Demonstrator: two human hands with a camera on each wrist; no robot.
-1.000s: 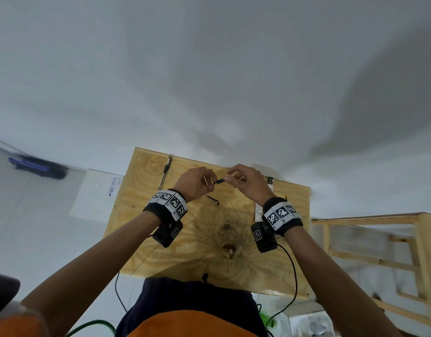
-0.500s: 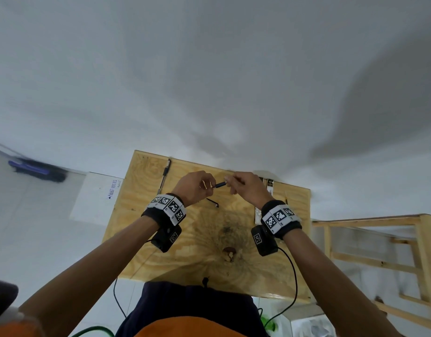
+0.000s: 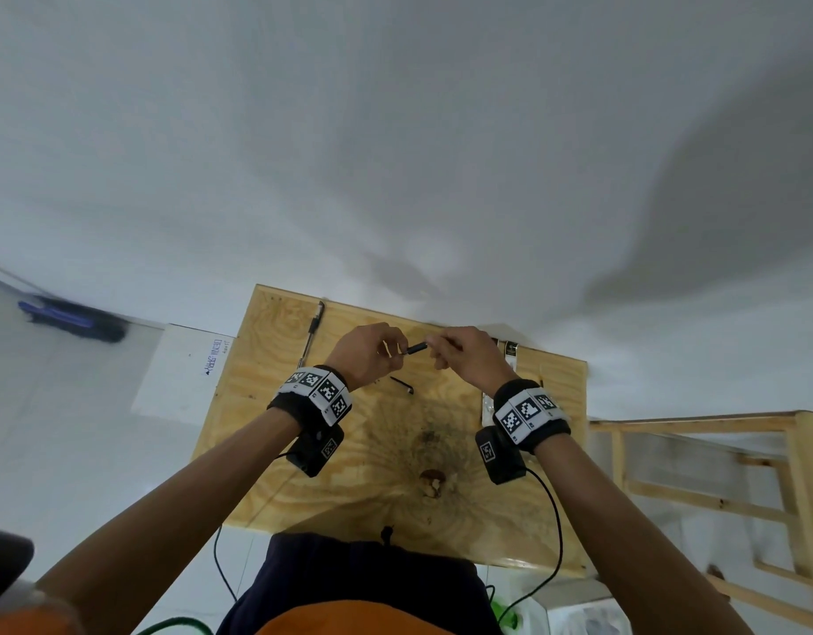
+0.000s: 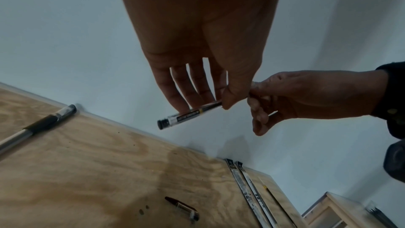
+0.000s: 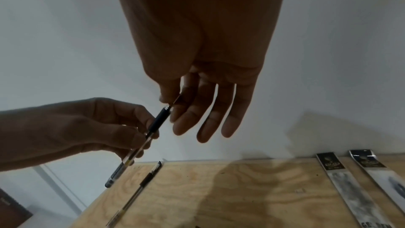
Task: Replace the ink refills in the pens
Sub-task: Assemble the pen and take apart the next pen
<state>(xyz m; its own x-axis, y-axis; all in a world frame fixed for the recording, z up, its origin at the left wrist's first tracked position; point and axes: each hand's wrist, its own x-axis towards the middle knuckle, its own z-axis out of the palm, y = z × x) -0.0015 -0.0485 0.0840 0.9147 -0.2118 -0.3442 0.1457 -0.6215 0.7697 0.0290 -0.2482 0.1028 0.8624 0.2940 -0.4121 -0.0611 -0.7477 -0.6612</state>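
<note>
Both hands lower toward plywood table (image 3: 267,405): left hand (image 3: 365,355) gripping clear pen barrel (image 4: 188,114), right hand (image 3: 464,359) pinching thin refill (image 5: 176,100).

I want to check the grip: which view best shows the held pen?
Right wrist: the clear pen with black grip shows nearly whole. Left wrist shows only its rear half; head shows a tiny black stub.

pens: 2, one held (image 4: 190,114), one lying at 11 o'clock (image 3: 312,334) | refill packets: 2 at 2 o'clock (image 5: 342,185) (image 5: 381,178) | pen caps: 1 (image 4: 183,209) | hands: 2 (image 3: 365,355) (image 3: 468,359)
</note>
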